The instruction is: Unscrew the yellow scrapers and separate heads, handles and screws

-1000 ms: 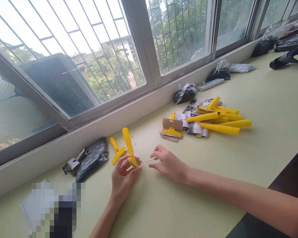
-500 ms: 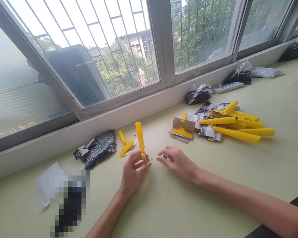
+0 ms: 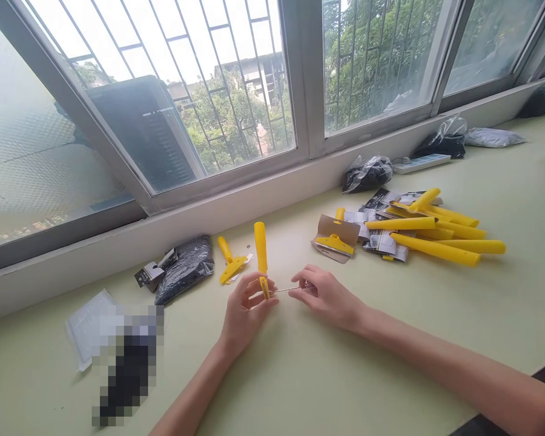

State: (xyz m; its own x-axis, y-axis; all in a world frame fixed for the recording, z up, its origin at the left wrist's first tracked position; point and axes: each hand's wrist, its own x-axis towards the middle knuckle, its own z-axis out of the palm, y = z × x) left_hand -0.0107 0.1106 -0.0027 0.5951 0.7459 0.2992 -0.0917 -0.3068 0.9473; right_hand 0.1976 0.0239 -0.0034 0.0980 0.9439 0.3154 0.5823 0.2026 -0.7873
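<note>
My left hand (image 3: 247,309) grips a yellow scraper (image 3: 261,248) by its head, the handle pointing up and the head turned edge-on. In my right hand (image 3: 322,297) is a screwdriver (image 3: 290,289), its thin metal shaft reaching left to the scraper's head. Most of the screwdriver's handle is hidden by my fingers. Whether the tip sits in a screw is too small to tell. Just behind my left hand, another yellow scraper (image 3: 231,261) lies on the table, with a small metal piece (image 3: 248,246) near it.
Right of centre, a scraper on a brown card (image 3: 335,242) lies beside a pile of yellow scrapers (image 3: 436,233) in printed packaging. Dark plastic bags (image 3: 186,266) and a white power strip (image 3: 422,163) line the window ledge. A clear packet (image 3: 93,327) lies at left, beside a blurred-out dark object.
The view has shifted slightly. My right hand sits a little farther from the scraper, with more of the screwdriver's shaft showing. My left hand keeps its hold.
</note>
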